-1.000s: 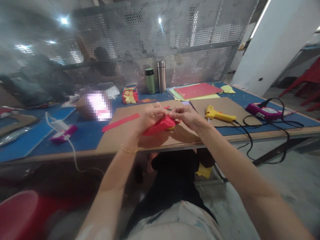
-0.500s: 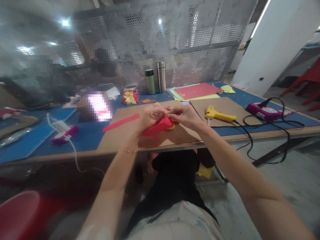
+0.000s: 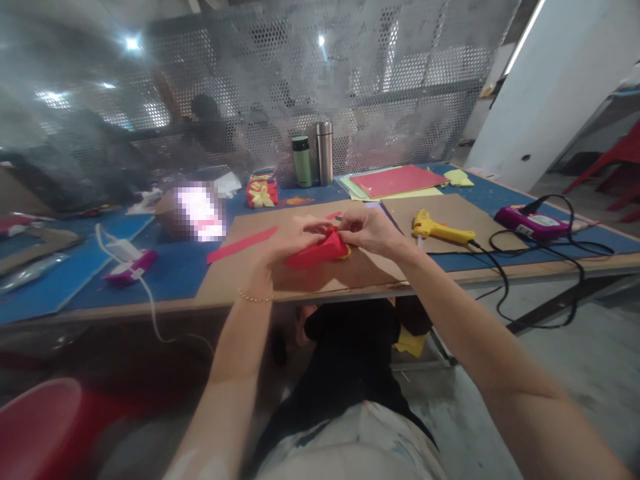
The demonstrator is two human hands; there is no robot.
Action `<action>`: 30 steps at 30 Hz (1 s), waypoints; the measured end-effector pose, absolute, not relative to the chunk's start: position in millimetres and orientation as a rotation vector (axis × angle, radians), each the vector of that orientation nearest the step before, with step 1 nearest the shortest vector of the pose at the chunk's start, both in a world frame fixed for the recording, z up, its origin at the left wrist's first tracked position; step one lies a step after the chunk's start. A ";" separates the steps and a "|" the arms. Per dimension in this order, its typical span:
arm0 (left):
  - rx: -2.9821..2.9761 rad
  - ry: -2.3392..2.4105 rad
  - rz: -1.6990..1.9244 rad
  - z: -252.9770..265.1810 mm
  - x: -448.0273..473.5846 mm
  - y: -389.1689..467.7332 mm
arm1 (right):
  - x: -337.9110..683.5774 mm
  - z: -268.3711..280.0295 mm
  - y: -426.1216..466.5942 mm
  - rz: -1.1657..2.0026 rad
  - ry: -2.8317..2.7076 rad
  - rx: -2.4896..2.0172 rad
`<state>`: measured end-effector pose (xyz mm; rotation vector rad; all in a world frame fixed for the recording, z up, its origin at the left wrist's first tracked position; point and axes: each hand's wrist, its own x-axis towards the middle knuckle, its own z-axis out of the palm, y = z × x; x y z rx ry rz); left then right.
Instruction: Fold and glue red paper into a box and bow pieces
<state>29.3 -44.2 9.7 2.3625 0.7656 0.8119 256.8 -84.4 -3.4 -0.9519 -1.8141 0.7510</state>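
Both of my hands meet over a folded red paper piece (image 3: 316, 253) with a bit of yellow at its right side. My left hand (image 3: 295, 239) is closed on its left and upper part, the fingers bent over the top edge. From the right, my right hand (image 3: 367, 230) pinches the paper's upper right end. The fingertips partly hide what lies between them. Under the hands is a brown cardboard sheet (image 3: 225, 283), and a red paper strip (image 3: 243, 245) lies on it to the left.
A yellow glue gun (image 3: 443, 231) rests on another cardboard piece to the right, its black cord running to a purple power strip (image 3: 535, 223). Behind stand a green tumbler (image 3: 302, 163), a steel flask (image 3: 325, 155) and a red-and-yellow paper craft (image 3: 262, 190). Red sheets (image 3: 397, 180) lie further back.
My left hand's fingers have flattened and lowered over the red paper. My right hand has shifted slightly right, still pinching its end.
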 end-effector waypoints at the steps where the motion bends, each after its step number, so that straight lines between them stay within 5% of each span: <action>1: 2.364 0.790 0.770 9.3 29.0 -43.8 | 257.2 -3.0 -83.9 0.742 -1.828 -0.950; 30: 2.201 0.797 0.794 10.1 34.9 -52.1 | 265.6 3.6 -82.5 0.600 -2.034 -0.929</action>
